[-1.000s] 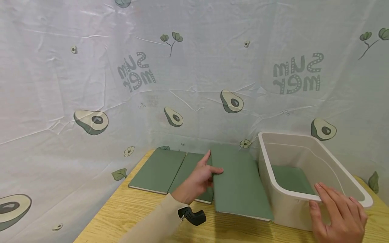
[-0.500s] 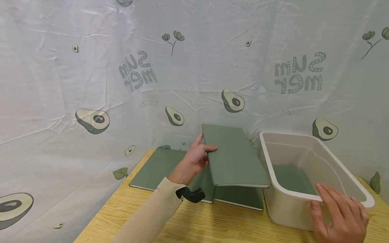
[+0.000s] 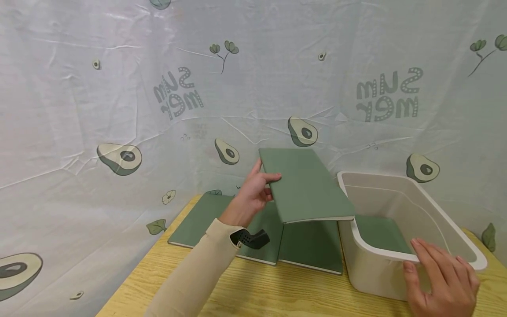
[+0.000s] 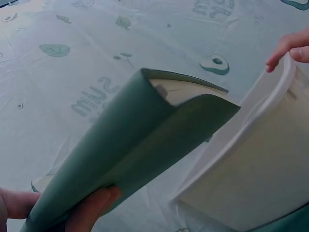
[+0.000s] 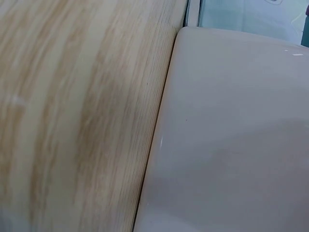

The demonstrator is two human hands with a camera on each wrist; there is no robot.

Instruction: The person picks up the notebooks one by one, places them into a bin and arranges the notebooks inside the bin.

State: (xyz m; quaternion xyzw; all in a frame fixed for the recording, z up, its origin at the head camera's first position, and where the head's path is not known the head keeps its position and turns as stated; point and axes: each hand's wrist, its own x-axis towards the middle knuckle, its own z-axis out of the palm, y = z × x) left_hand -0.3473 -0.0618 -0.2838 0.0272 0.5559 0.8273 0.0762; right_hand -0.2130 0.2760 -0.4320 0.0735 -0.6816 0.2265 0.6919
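Left hand [image 3: 253, 189] pinched a green notebook [image 3: 306, 189] by one long edge, raised and tilted, its near corner overlapping the bin's [image 3: 376, 273] left rim in head view; contact unclear. Right hand [image 3: 445, 281] held the bin's near rim between thumb and fingers. Three more green notebooks [image 3: 310, 246] lay left of the bin, a flat green item [image 3: 382, 233] inside it.

Your thin, rectangular green notebook [image 3: 310, 187] has a smooth, matt cover around off-white paper pages [image 4: 186, 92]. Your deep beige tub [image 3: 376, 275] looks like smooth, faintly glossy plastic. The yellow-brown tabletop [image 3: 257, 295] shows streaked wood grain. Facing you, a pale avocado-print sheet [image 3: 253, 97] looks plasticky, creased and shiny. Your cream sleeve [image 3: 194, 273] is matt cloth.
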